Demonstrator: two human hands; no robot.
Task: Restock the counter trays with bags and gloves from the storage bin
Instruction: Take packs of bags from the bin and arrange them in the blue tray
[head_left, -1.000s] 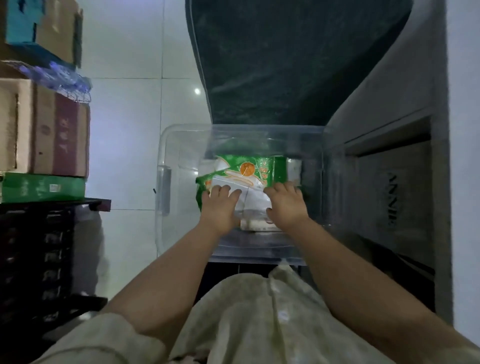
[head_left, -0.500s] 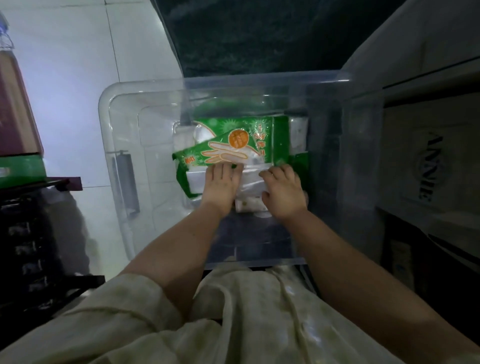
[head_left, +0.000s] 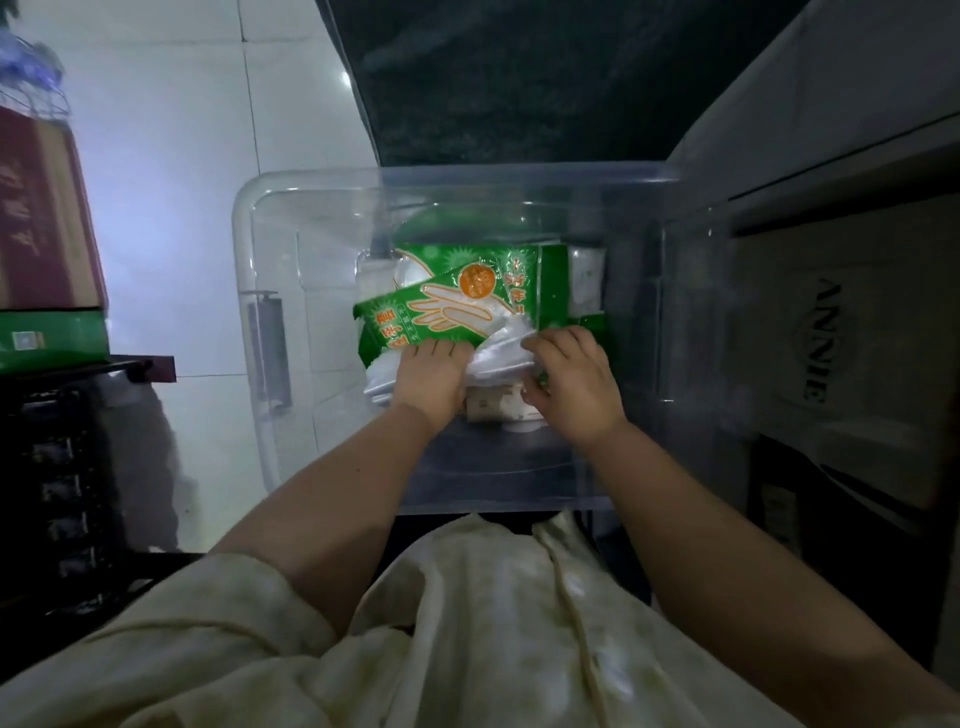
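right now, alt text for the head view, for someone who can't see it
Both bare hands, left hand and right hand, reach into a clear plastic storage bin and grip crinkled clear plastic beside a green glove packet. Cardboard boxes stand at the left.

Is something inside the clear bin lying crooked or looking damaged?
The top green glove packet lies askew across the packet beneath, in the clear bin. Both hands bunch clear plastic. No visible damage.
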